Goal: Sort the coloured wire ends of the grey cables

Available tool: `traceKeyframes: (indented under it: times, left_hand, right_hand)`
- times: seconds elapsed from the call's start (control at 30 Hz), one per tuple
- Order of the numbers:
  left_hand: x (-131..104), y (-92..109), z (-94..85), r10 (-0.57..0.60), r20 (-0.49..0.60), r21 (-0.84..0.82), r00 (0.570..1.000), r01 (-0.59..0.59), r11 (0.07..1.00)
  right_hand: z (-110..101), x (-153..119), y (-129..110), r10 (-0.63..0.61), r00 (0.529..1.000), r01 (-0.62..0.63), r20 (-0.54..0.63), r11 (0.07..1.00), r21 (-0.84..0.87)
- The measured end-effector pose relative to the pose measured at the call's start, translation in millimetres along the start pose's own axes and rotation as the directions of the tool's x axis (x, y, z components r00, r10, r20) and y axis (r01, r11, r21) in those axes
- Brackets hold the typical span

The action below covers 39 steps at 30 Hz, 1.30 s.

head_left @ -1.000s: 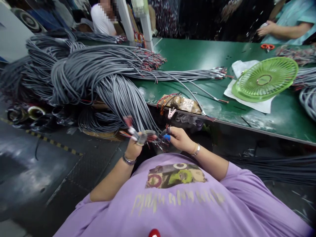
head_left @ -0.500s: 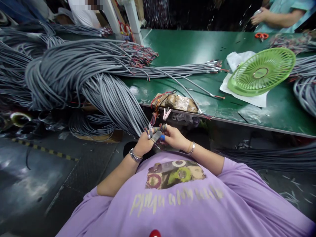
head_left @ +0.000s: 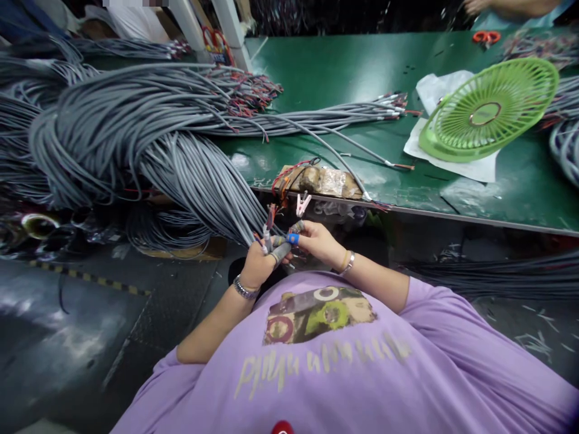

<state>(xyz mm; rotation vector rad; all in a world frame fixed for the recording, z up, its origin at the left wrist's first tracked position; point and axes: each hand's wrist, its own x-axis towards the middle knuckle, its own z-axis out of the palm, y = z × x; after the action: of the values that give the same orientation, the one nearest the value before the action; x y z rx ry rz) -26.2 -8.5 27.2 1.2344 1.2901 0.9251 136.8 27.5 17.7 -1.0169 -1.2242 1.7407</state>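
My left hand (head_left: 259,264) is closed around the stripped ends of grey cables (head_left: 246,223), in front of the bench edge. Grey covers wrap some of its fingers. Red and dark wire ends (head_left: 271,216) stick up above it. Close beside it on the right, my right hand (head_left: 323,244) is pinched, its thumb, wrapped in blue tape (head_left: 293,239), meeting the left fingertips. Whatever lies between those right fingers is too small to make out. A pale pink clip (head_left: 303,205) hangs at the bench edge just above my hands.
Large bundles of grey cable (head_left: 104,120) cover the left of the green bench (head_left: 353,60). A taped block (head_left: 328,182) lies at its front edge. To the right are a green fan-like basket (head_left: 488,111), white paper (head_left: 470,166) and red-handled scissors (head_left: 486,37). A co-worker's arm (head_left: 520,9) shows beyond.
The view has tilted slightly down, so the bench sits higher. My right thumb has moved left against the left fingers. My left hand keeps its hold on the cables.
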Motion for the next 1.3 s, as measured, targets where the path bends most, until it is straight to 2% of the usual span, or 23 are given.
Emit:
traceKeyframes:
  times: [0.1, 0.17, 0.37, 0.43, 0.5, 0.67, 0.83, 0.97, 1.07, 1.17, 1.23, 1.3]
  left_hand:
    - [0.1, 2.3, 0.6, -0.036, -0.086, -0.097, 0.996, 0.027, 0.995]
    - [1.9, 3.8, 1.3, -0.058, -0.095, -0.131, 0.994, 0.046, 0.990]
    - [8.1, 8.4, 3.2, -0.094, 0.116, -0.035, 0.989, 0.099, 0.994]
    - [8.8, 7.9, 4.4, -0.074, 0.076, -0.044, 0.994, 0.077, 0.996]
    - [9.5, 6.4, 6.3, -0.053, -0.018, -0.092, 0.998, 0.051, 0.994]
    - [12.3, 1.7, 11.5, -0.073, -0.181, -0.219, 0.981, 0.032, 0.975]
    - [13.4, -4.1, 14.6, -0.051, -0.219, -0.224, 0.974, 0.000, 0.975]
    - [11.4, -8.3, 14.5, -0.009, -0.172, -0.171, 0.985, -0.021, 0.985]
    - [9.3, -8.4, 12.7, 0.016, -0.126, -0.133, 0.992, -0.033, 0.991]
    - [7.1, -4.9, 11.1, 0.025, -0.102, -0.110, 0.994, -0.036, 0.993]
    - [5.8, -1.7, 10.5, 0.021, -0.102, -0.106, 0.995, -0.032, 0.994]
    - [4.7, 0.8, 10.2, 0.013, -0.104, -0.107, 0.994, -0.024, 0.994]
  right_hand:
    - [-0.6, -2.5, 0.0, 0.032, 0.999, -0.033, 0.012, 0.995, 0.089]
    - [-2.1, -3.9, 1.4, 0.028, 1.000, -0.027, -0.007, 0.993, 0.115]
    - [-5.8, -6.1, 3.8, -0.018, 0.998, 0.023, -0.068, 0.997, 0.072]
    - [-7.0, -6.8, 2.4, -0.039, 0.996, 0.044, -0.077, 0.997, 0.059]
    - [-8.1, -7.7, 1.2, -0.059, 0.994, 0.063, -0.089, 0.997, 0.041]
    - [-9.7, -12.0, 5.3, -0.164, 0.981, 0.158, -0.099, 0.985, -0.063]
    - [-10.8, -18.2, 15.3, -0.279, 0.958, 0.251, -0.073, 0.931, -0.265]
    - [-15.3, -21.2, 17.9, -0.291, 0.955, 0.267, -0.049, 0.922, -0.281]
    - [-21.3, -21.7, 15.3, -0.247, 0.969, 0.240, -0.011, 0.949, -0.203]
    - [-27.2, -20.1, 7.9, -0.061, 0.998, 0.062, 0.031, 0.998, -0.034]
    - [-29.2, -17.6, 1.0, 0.061, 0.996, -0.065, 0.069, 0.997, 0.052]
    - [-28.8, -14.0, -5.9, 0.098, 0.989, -0.107, 0.111, 0.991, 0.079]
